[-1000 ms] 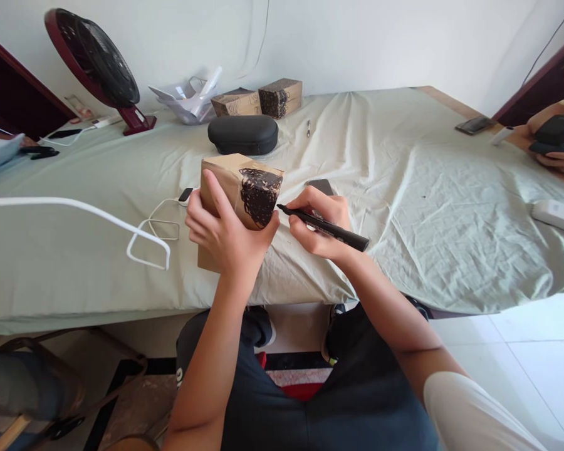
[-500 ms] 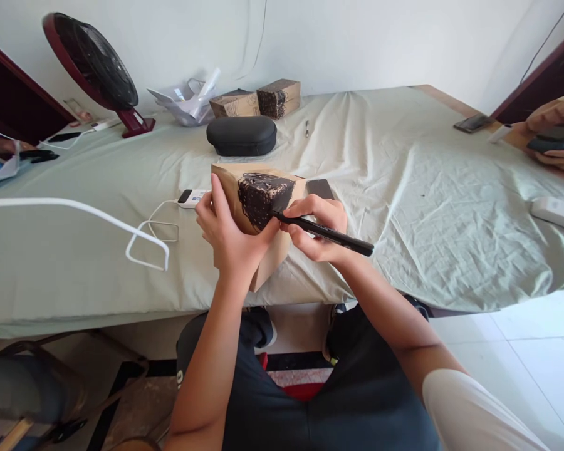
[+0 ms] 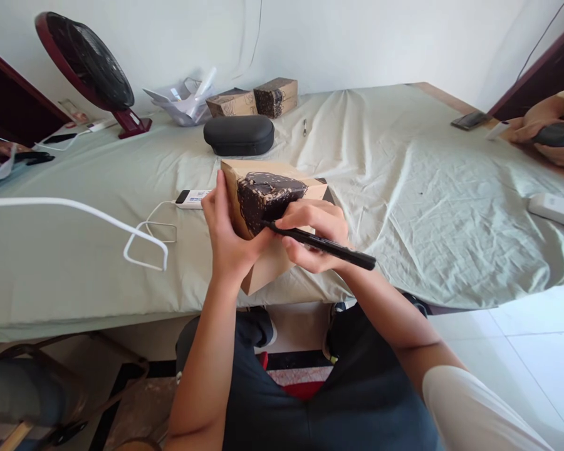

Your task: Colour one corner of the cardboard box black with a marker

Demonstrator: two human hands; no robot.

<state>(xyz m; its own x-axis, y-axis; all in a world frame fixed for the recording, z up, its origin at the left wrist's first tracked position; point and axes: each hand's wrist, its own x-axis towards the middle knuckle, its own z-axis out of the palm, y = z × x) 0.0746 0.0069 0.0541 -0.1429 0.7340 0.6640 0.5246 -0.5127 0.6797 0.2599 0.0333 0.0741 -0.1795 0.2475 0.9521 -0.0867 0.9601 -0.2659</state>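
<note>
Cardboard box point(image 3: 262, 199) tilted, near side of the black case point(image 3: 239, 135); from afar I log, left to right: fan point(image 3: 94, 62) left of the case, left hand point(image 3: 232, 252), fingers gripping the box, right hand point(image 3: 320, 220), fingers closed round black marker point(image 3: 333, 248), tip at inked corner

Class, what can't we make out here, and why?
Head view: far side of the cardboard box, turned away.
Head view: dark flat object, partly covered by right hand and box.
Head view: far-right arm, cut off by the frame edge.
Head view: print on white device, too small.
</note>
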